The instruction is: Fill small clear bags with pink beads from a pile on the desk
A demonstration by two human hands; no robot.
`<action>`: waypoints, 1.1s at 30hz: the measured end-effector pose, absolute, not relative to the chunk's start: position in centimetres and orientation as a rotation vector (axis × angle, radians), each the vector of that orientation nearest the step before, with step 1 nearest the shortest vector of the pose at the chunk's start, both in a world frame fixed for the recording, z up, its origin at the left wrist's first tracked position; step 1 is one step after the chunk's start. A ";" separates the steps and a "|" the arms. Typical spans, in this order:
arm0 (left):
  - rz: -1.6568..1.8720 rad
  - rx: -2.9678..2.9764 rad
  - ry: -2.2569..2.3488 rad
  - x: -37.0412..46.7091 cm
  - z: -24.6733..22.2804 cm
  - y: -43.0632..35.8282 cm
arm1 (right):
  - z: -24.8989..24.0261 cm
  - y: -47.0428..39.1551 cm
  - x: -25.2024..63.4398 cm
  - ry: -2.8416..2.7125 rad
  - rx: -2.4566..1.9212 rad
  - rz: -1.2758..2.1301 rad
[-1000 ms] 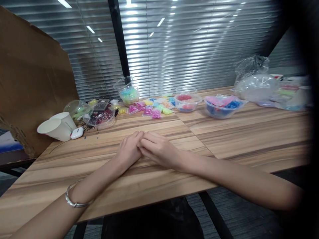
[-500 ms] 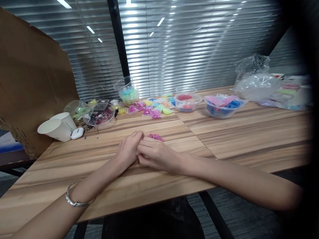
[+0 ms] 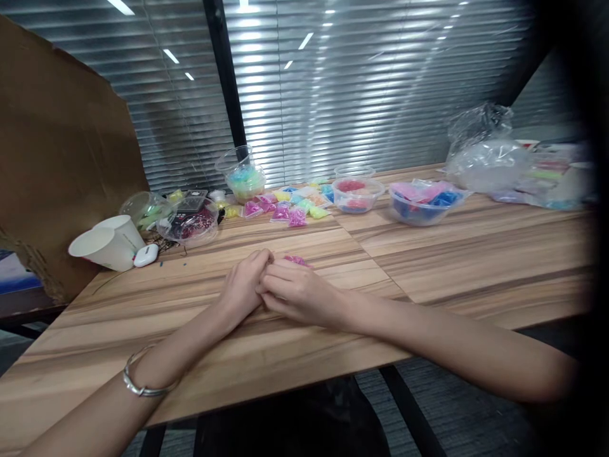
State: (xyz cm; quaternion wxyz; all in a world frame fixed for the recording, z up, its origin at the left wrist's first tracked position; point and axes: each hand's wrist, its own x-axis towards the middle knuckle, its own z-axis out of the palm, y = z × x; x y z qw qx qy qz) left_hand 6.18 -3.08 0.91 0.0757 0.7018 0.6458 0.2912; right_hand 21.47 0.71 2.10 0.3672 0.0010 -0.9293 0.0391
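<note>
Over the near part of the wooden table, my left hand and my right hand meet with curled fingers. Both are closed, fingertips pressed together, and whatever sits between them is hidden. Just beyond the right knuckles shows a small pink bag or pile of beads, partly covered by that hand. I cannot tell whether the fingers touch it. A silver bangle circles my left wrist.
Several small bags of coloured beads lie farther back. Clear tubs stand beside them. At left are paper cups, a white earphone case and a cardboard sheet. Crumpled clear plastic lies at back right.
My fingers have shifted very slightly against each other, and a little less of the pink beads shows. The hands otherwise stay in place.
</note>
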 end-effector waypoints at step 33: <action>1.989 0.560 0.950 7.6 -0.2 2.3 | 0.9 -2.2 19.9 -2.335 0.276 0.092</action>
